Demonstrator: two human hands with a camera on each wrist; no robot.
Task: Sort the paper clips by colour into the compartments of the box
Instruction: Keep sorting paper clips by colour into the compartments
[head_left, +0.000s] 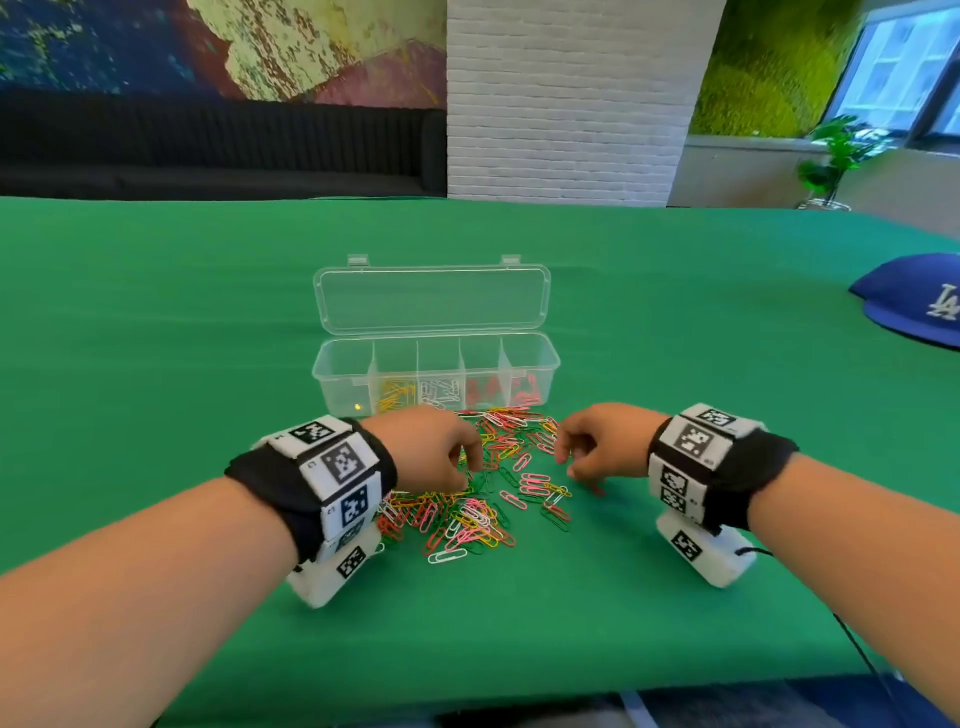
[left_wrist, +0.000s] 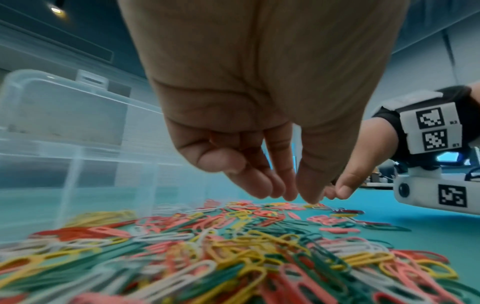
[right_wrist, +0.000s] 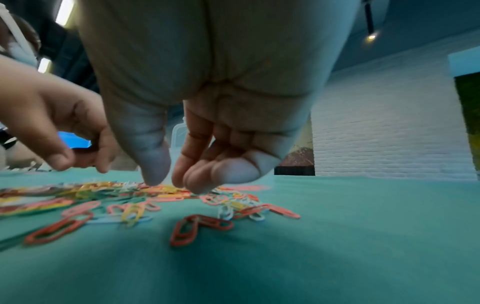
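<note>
A clear plastic box (head_left: 540, 358) stands open on the green cloth, its lid tipped back. Its compartments hold yellow clips (head_left: 397, 395), white clips (head_left: 441, 392), red clips (head_left: 483, 392) and pink clips (head_left: 527, 392); the leftmost looks nearly bare. A mixed pile of paper clips (head_left: 483, 499) lies in front of the box. My left hand (head_left: 467, 470) hangs over the pile's left side, its fingertips (left_wrist: 310, 198) pointing down just above the clips (left_wrist: 233, 246) and holding nothing visible. My right hand (head_left: 566, 462) hovers over the pile's right edge, thumb and fingers (right_wrist: 153, 176) apart above the clips (right_wrist: 130, 197).
A blue cap (head_left: 919, 301) lies at the table's right edge. The green table (head_left: 156, 312) stretches wide around the box. A thin black cable (head_left: 852, 639) runs off the near right edge. Behind the table stand a white brick pillar and a dark sofa.
</note>
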